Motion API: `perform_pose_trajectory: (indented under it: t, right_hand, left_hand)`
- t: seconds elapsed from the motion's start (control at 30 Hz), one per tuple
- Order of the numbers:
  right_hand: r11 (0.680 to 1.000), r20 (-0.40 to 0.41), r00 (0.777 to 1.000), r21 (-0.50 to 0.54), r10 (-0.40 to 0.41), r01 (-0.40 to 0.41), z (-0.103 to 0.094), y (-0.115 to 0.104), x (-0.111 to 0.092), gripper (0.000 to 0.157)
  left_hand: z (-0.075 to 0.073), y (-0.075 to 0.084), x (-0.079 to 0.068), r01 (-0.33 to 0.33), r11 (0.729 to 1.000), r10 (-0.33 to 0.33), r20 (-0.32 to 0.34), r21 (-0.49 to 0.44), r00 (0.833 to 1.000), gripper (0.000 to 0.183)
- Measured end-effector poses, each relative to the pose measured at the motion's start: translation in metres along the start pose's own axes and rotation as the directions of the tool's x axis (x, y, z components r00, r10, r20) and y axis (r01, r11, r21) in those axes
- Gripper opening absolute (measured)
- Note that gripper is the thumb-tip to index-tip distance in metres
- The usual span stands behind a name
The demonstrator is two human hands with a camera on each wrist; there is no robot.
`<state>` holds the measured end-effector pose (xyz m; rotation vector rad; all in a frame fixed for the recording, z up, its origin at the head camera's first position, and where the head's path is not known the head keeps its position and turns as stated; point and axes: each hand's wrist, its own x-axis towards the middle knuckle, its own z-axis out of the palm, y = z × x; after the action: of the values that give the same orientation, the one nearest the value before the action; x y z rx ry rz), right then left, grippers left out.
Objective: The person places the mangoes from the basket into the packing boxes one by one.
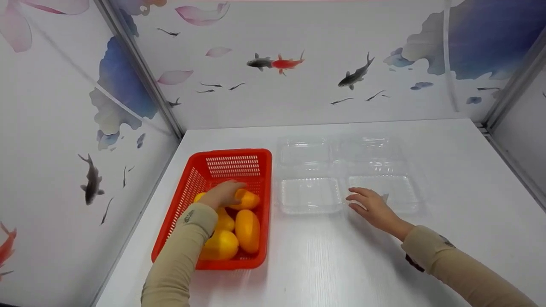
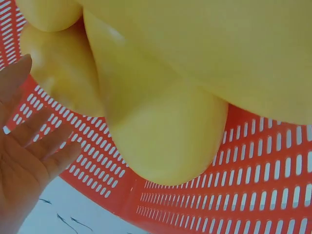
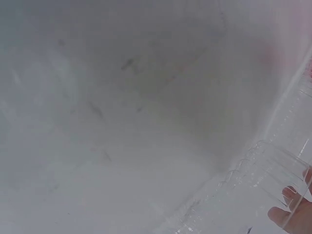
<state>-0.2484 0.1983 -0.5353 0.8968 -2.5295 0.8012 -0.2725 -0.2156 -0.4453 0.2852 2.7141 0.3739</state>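
My left hand [image 1: 221,194] is inside a red plastic basket [image 1: 230,152], over several yellow-orange fruits. One long orange fruit [image 1: 247,231] lies along the basket's right side, next to a rounder yellow one [image 1: 222,246]. Another fruit [image 1: 248,199] is right by the left fingertips. In the left wrist view the fingers [image 2: 61,158] are spread, with no grip on a fruit showing. My right hand [image 1: 373,209] hovers with loose fingers at the clear plastic boxes [image 1: 310,194]. Part of it shows behind clear plastic in the right wrist view; contact cannot be told.
The clear boxes lie on the white table [image 1: 307,264] to the right of the basket, with hinged-looking lids towards the back. Printed panels with fish and petals form a back wall [image 1: 298,102] and a left wall [image 1: 55,128].
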Motion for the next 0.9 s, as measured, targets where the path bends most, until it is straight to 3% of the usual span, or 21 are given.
perform_pose_trajectory:
  t: [0.17,0.23,0.47,0.7,0.9]
  right_hand:
    - [0.999,-0.024,0.999,-0.007,-0.037,0.037,0.002,0.003,-0.001,0.023]
    - [0.999,-0.010,0.999,-0.013,-0.031,0.031,0.002,0.003,-0.002,0.022]
    - [0.999,-0.021,0.999,-0.022,-0.040,0.040,0.005,0.006,-0.004,0.023]
    - [1.000,-0.010,1.000,-0.027,-0.014,0.013,0.006,0.006,-0.006,0.022]
    - [1.000,-0.006,1.000,-0.018,-0.002,0.002,0.006,0.006,-0.006,0.021]
  left_hand:
    - [0.008,-0.002,0.008,-0.046,0.992,0.048,-0.014,0.121,0.999,0.052]
    - [0.010,-0.003,0.010,-0.034,0.991,0.035,-0.008,0.133,0.999,0.053]
    - [0.014,-0.002,0.008,0.032,0.999,-0.032,0.036,0.010,0.999,0.050]
    - [0.015,-0.003,0.015,0.009,0.996,-0.012,0.040,0.083,0.999,0.050]
    - [0.015,-0.002,0.019,0.058,0.996,-0.061,0.056,0.066,0.997,0.055]
